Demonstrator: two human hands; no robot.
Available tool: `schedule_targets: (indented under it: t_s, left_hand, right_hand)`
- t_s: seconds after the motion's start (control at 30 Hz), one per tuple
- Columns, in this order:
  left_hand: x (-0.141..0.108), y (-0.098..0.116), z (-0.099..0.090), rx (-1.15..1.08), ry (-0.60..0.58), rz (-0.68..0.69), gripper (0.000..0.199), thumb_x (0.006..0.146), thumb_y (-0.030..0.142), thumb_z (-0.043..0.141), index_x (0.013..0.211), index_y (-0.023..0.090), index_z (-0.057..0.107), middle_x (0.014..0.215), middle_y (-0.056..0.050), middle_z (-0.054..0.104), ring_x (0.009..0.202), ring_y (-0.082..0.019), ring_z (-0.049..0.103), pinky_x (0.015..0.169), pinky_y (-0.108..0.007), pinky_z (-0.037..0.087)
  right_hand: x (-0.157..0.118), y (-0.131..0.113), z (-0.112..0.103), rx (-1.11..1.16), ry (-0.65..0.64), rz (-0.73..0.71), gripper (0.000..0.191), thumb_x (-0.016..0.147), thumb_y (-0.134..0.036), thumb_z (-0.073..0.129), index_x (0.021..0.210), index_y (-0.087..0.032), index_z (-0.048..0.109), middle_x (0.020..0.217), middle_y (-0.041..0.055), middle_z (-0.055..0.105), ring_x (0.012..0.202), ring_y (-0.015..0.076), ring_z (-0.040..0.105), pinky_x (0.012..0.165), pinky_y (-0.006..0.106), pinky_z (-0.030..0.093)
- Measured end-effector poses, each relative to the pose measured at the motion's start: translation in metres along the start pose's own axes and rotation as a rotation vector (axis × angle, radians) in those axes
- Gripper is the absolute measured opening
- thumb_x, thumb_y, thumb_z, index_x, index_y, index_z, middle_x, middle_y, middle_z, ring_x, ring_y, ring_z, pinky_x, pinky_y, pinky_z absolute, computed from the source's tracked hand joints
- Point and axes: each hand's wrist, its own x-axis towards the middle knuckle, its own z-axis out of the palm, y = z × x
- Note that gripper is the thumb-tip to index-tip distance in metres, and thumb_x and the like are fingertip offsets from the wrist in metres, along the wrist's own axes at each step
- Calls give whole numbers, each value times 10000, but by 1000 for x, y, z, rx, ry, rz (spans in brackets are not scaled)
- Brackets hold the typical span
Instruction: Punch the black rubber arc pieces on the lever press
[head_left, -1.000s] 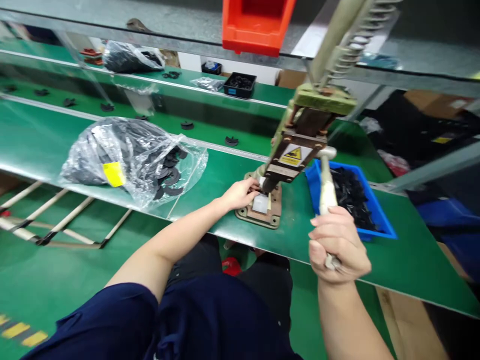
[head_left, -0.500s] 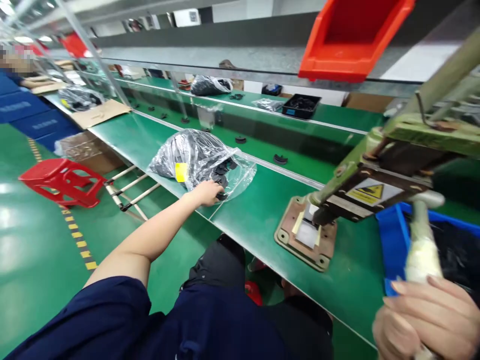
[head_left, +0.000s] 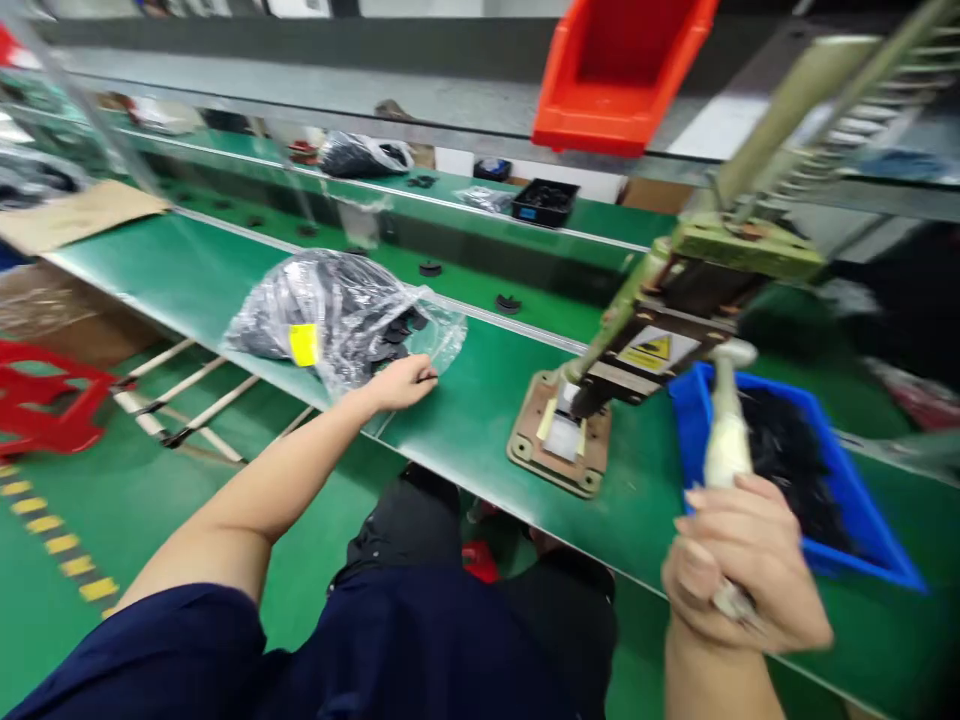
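My left hand [head_left: 405,382] is closed on a small dark piece, mostly hidden by the fingers, at the open mouth of a clear plastic bag [head_left: 330,300]. Black curved parts fill the bag, which bears a yellow label. At the right, my right hand [head_left: 742,565] is wrapped round the pale, wrapped lever handle [head_left: 726,440] of a green hand press [head_left: 645,340]. The press's brown base plate [head_left: 525,450] stands on the green table [head_left: 465,420], with a light block under the press head.
A blue bin [head_left: 874,540] of black parts sits right of the press. Black curved parts [head_left: 508,304] lie on the green belt behind. An orange-red bin [head_left: 622,90] hangs above. Cardboard [head_left: 82,215] lies at left, near a red stool [head_left: 52,400].
My left hand has drawn back a little from the bag's parts, with a dark piece in its fingers. The view has turned right, showing more of the blue bin. My right hand still grips the lever.
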Motion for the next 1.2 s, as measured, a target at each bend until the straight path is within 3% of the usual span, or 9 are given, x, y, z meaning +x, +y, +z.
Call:
schedule_targets:
  t_s: [0.17,0.37,0.5,0.6,0.7,0.87,1.03,1.13,1.2]
  left_hand:
    - [16,25,42,-447,-35,-44,360,881,393,683,761,259,371,1168,-112,803,1076,-251,732,945,-397,516]
    - [32,61,85,-658,-190,-43,431,856,430,726,696,238,376,1178,-137,806,1036,-249,732,861,-363,507]
    - [41,73,104,-679,-173,-52,494,810,490,767,665,238,368,971,-82,781,887,-214,697,779,-329,494]
    - [45,74,114,-627,-95,-96,507,834,574,737,667,240,394,727,-2,632,714,-168,589,688,-301,444]
    - [48,68,117,-433,17,-113,487,907,609,665,688,239,435,667,32,487,655,-154,482,664,-302,400]
    - [44,49,94,-206,158,-29,328,993,529,592,870,226,617,883,-27,584,823,-183,568,810,-329,475]
    - [-2,51,73,-34,-16,44,406,943,604,676,1075,219,677,1068,-72,657,943,-225,636,878,-365,520]
    - [-34,63,82,125,-95,82,529,881,661,739,1155,214,666,1178,-119,665,1104,-305,644,958,-429,514]
    - [-45,69,94,197,-84,66,536,864,653,765,1149,210,661,1230,-148,659,1186,-350,624,996,-465,496]
  right_hand:
    - [5,-12,4,-88,-62,-35,251,863,-270,700,648,-225,580,668,-43,667,754,185,719,962,546,584]
    - [3,-16,0,-96,-84,-19,230,880,-265,672,676,-228,572,689,-49,664,778,178,716,976,557,578]
    - [3,-17,1,-91,-85,-20,230,889,-266,669,683,-227,574,685,-48,657,786,179,714,992,561,575]
    - [4,-17,2,-89,-69,-23,242,895,-283,669,683,-226,569,684,-49,652,782,176,710,999,555,575]
    - [4,-16,2,-89,-72,-30,226,882,-282,678,689,-230,573,687,-54,656,783,173,716,996,545,580]
    - [3,-12,2,-95,-75,-47,213,869,-284,675,687,-253,569,674,-68,651,778,161,719,996,517,584]
    - [1,-9,4,-100,-42,-59,247,899,-319,662,679,-261,565,658,-60,646,757,165,722,987,509,586]
    - [0,-10,6,-99,-21,-55,275,909,-337,661,667,-257,558,646,-58,635,740,166,715,982,517,585]
    - [0,-10,7,-95,-12,-52,286,912,-333,664,662,-251,553,646,-58,632,738,160,711,987,515,580]
